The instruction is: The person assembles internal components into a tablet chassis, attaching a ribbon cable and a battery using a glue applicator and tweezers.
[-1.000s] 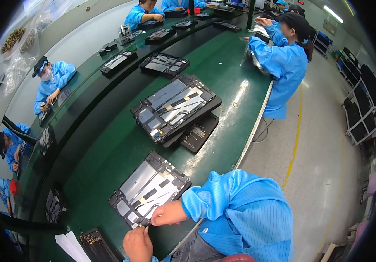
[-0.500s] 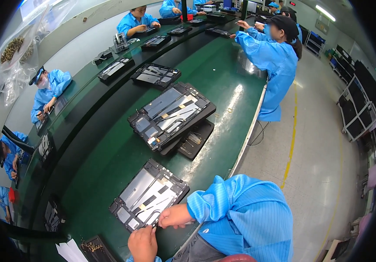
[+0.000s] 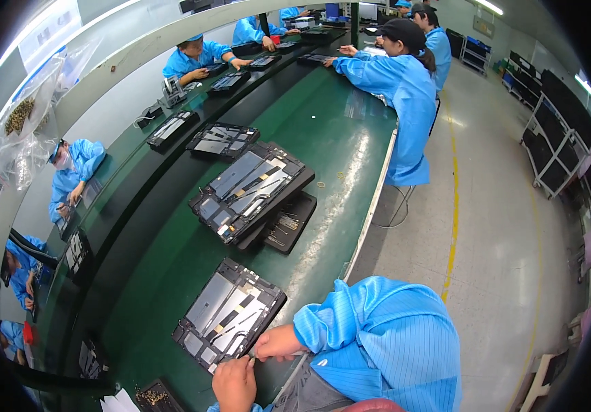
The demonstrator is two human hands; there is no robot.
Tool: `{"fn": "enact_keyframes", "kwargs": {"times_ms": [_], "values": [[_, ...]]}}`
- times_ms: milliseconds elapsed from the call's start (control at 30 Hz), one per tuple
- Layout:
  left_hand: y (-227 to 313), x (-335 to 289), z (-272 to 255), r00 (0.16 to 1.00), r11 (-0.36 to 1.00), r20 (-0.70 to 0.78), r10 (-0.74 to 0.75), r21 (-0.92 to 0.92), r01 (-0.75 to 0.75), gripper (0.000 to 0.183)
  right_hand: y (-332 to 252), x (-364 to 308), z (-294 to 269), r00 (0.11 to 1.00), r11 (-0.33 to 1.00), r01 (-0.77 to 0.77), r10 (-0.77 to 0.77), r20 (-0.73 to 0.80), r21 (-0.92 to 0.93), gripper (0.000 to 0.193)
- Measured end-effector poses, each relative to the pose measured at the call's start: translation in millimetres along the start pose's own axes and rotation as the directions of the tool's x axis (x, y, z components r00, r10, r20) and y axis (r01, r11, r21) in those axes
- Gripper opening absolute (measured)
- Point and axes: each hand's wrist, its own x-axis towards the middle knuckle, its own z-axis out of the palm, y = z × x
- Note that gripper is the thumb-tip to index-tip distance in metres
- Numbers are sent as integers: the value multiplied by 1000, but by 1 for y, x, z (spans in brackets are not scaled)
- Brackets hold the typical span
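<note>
An opened tablet-like device [image 3: 207, 302], with a black frame and silver-grey panels inside, lies tilted on the green bench in front of me. My left hand [image 3: 235, 383] is at its near corner, thumb and fingers pinched together. Right beside it, my right hand [image 3: 279, 342] is closed, its fingertips meeting those of the left at that corner. Whatever sits between the fingertips is too small and covered to name. Farther along the bench, similar opened devices [image 3: 240, 178] lie stacked. From under them juts a black tray [image 3: 300, 221] with thin metal pieces.
At the near left are a dark tray [image 3: 165, 400] of small brass-coloured parts and white paper [image 3: 118, 402]. A clear bag [image 3: 28, 141] of similar parts hangs at upper left. Several devices line the dark strip [image 3: 120, 175]. A co-worker [image 3: 398, 96] stands along the bench's right edge.
The view has shifted a little, so the bench and devices appear displaced. Both my hands stay together at the device's near corner. A far co-worker's arm has stretched out toward a device.
</note>
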Motion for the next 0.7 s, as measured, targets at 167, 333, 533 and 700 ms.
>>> {"fn": "enact_keyframes", "kwargs": {"times_ms": [167, 333, 533, 700], "values": [[4, -5, 11, 998, 1000, 57, -5, -15, 5, 15, 6, -10, -1, 999, 998, -47, 47, -6, -37, 27], [15, -1, 20, 999, 997, -8, 52, -64, -52, 14, 11, -21, -5, 999, 999, -44, 43, -13, -33, 28], [28, 5, 22, 990, 995, 111, -91, -20, 94, 15, 11, -26, -8, 999, 998, 29, -28, -32, 55, 34], [26, 8, 27, 994, 994, 44, -104, -23, 106, 9, 12, -23, -13, 998, 999, 8, -10, 67, 44, 38]]}}
